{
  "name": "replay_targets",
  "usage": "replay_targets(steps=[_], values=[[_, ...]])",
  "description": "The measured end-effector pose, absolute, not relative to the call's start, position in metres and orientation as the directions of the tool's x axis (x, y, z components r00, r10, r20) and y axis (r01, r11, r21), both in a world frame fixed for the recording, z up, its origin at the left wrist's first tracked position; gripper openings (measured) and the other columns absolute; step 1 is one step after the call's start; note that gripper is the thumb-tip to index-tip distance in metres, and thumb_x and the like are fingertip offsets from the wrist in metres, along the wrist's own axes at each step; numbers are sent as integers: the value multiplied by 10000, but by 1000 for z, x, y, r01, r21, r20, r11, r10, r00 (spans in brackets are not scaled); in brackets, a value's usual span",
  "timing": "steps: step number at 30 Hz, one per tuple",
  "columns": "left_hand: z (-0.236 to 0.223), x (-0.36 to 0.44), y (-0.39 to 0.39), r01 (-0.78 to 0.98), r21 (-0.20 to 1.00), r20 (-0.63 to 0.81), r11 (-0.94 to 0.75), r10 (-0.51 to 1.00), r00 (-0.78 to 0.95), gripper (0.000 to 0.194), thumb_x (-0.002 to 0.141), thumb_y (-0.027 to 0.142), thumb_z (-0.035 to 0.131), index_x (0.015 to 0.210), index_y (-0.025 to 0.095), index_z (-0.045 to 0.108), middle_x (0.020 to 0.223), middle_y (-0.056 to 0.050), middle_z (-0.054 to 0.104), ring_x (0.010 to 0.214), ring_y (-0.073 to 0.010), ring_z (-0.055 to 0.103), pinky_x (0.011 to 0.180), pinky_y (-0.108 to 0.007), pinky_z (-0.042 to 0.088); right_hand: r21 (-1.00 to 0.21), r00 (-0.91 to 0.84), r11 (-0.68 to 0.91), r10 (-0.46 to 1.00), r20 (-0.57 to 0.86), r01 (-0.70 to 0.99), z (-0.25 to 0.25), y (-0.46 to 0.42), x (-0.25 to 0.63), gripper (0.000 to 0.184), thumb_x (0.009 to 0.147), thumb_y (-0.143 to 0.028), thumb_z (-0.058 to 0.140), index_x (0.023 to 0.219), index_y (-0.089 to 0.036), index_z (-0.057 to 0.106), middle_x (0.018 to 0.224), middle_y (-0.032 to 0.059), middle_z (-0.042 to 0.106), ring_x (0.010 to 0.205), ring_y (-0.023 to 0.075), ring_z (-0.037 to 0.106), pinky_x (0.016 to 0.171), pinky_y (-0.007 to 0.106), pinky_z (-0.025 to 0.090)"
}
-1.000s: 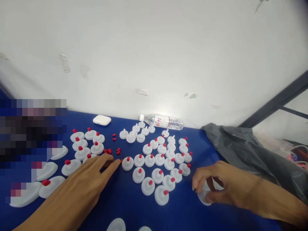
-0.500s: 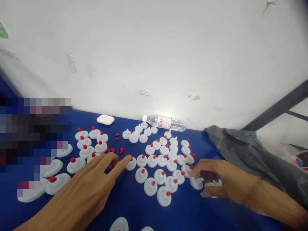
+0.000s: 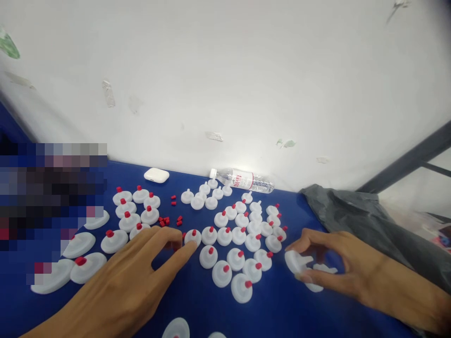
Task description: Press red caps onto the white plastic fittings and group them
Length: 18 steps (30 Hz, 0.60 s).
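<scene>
Lying on its side at the foot of the white wall (image 3: 211, 70), the clear plastic bottle with a white cap (image 3: 262, 184) serves as landmark in the head view. Nearer the camera and right of it, the right hand (image 3: 354, 267) has thumb and forefinger clamped on a round, translucent white plastic disc with a spout (image 3: 293, 263), tilted, its spout pointing right. Nearer the camera and left of the bottle, the left hand (image 3: 141, 272) has thumb and forefinger apart, its thumb tip over a red-capped white disc (image 3: 192, 237); contact is unclear. Left of the bottle are small loose red caps (image 3: 164, 221) and a white oval case (image 3: 157, 175); right, dark grey plastic sheeting (image 3: 341, 211).
</scene>
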<state>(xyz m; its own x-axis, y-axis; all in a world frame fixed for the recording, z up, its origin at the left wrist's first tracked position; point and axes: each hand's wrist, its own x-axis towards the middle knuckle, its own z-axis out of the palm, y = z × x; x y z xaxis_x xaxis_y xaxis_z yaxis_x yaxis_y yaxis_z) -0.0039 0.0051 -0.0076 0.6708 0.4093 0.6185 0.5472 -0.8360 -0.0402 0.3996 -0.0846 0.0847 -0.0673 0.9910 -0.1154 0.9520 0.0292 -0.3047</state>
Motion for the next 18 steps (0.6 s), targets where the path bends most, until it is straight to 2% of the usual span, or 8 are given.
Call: replay_targets(steps=[4, 6, 10, 12, 14, 16, 18], values=[[-11, -7, 2, 529, -43, 606, -848, 399, 688, 622, 1015, 1, 382, 1518, 304, 586, 1203, -72, 606, 1104, -216, 626, 960, -301, 593, -378, -157, 136, 987, -25, 916, 85, -84, 385, 305, 940, -587, 787, 1114, -338, 766, 1100, 2, 813, 907, 227, 784, 781, 300, 648], [-12, -8, 1, 503, -41, 614, -863, 376, 695, 648, 1014, -17, 374, 1546, 302, 562, 1196, -71, 588, 1113, -211, 605, 969, -290, 582, -401, -188, 202, 979, 75, 893, 85, -82, 371, 316, 932, -566, 806, 1160, -349, 774, 1148, 0, 821, 942, 237, 803, 796, 293, 667], [-8, -6, -1, 454, 12, 618, -891, 363, 697, 642, 1041, -3, 356, 1579, 304, 528, 1201, -68, 609, 1144, -203, 602, 995, -279, 576, -417, -253, 357, 925, 285, 836, 86, -77, 343, 245, 978, -456, 769, 1210, -377, 758, 1081, -16, 825, 927, 205, 812, 697, 228, 662], [-6, -5, -2, 449, 37, 639, -893, 367, 676, 586, 1063, 27, 384, 1552, 295, 562, 1162, -58, 639, 1106, -195, 620, 968, -263, 587, -438, -305, 436, 890, 339, 786, 83, -76, 333, 202, 985, -420, 764, 1176, -360, 736, 1043, -18, 810, 915, 188, 805, 791, 244, 672], [-4, -4, -2, 429, 44, 669, -902, 346, 657, 527, 1077, 46, 399, 1492, 280, 625, 1118, -42, 664, 1056, -172, 641, 948, -219, 591, -446, -317, 468, 872, 374, 763, 76, -76, 325, 220, 964, -409, 794, 1155, -351, 703, 1114, -13, 814, 996, 201, 809, 904, 282, 671], [-3, -3, -4, 411, 95, 685, -907, 359, 634, 485, 1105, 76, 379, 1426, 293, 670, 1107, -18, 688, 1030, -137, 670, 955, -166, 581, -431, -311, 482, 858, 408, 763, 67, -78, 319, 298, 946, -381, 818, 1205, -362, 671, 1200, -10, 824, 1048, 216, 819, 906, 280, 679], [-1, -1, -8, 418, 160, 676, -894, 407, 614, 454, 1140, 119, 356, 1384, 321, 682, 1115, 6, 715, 1020, -108, 701, 946, -129, 579, -384, -346, 525, 826, 445, 759, 60, -81, 312, 323, 980, -340, 779, 1273, -367, 645, 1173, -24, 841, 990, 196, 836, 864, 238, 683]])
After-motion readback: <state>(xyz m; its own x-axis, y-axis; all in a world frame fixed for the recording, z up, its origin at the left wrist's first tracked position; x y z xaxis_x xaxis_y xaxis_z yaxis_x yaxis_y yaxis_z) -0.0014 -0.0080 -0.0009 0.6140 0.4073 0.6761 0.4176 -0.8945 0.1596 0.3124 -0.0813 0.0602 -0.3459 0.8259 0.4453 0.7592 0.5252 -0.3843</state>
